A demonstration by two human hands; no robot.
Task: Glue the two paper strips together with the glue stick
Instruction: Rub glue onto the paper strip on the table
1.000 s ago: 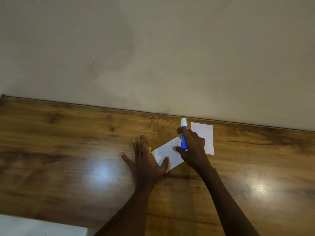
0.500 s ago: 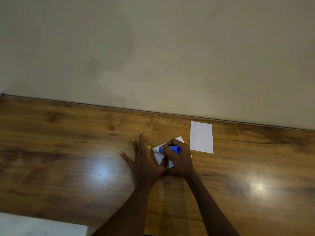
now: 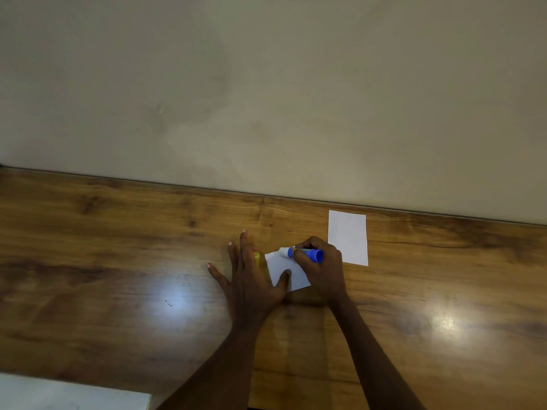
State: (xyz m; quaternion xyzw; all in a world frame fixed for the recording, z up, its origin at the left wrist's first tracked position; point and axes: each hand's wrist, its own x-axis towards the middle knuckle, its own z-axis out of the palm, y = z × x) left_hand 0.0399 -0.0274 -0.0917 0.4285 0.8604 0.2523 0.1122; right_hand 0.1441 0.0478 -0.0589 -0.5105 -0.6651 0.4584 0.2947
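My right hand (image 3: pixel 324 266) grips a blue glue stick (image 3: pixel 305 253), laid almost level with its white tip pointing left and resting on the far corner of a white paper strip (image 3: pixel 282 269). That strip lies tilted on the wooden table (image 3: pixel 118 261). My left hand (image 3: pixel 248 279) lies flat with spread fingers, its thumb pinning the strip's near left part. A small yellow piece (image 3: pixel 257 258), perhaps the glue cap, peeks out beside my left fingers. A second white paper strip (image 3: pixel 347 237) lies upright by the wall, to the right of my right hand.
A plain beige wall (image 3: pixel 266 99) rises directly behind the table's far edge. A white surface (image 3: pixel 68 393) shows at the bottom left beyond the table's near edge. Two bright light reflections sit on the tabletop left and right of my arms.
My right hand turned the glue stick from upright to nearly level, brought its tip down on the tilted strip, then slid slightly right. My left hand stayed pressed on the strip.
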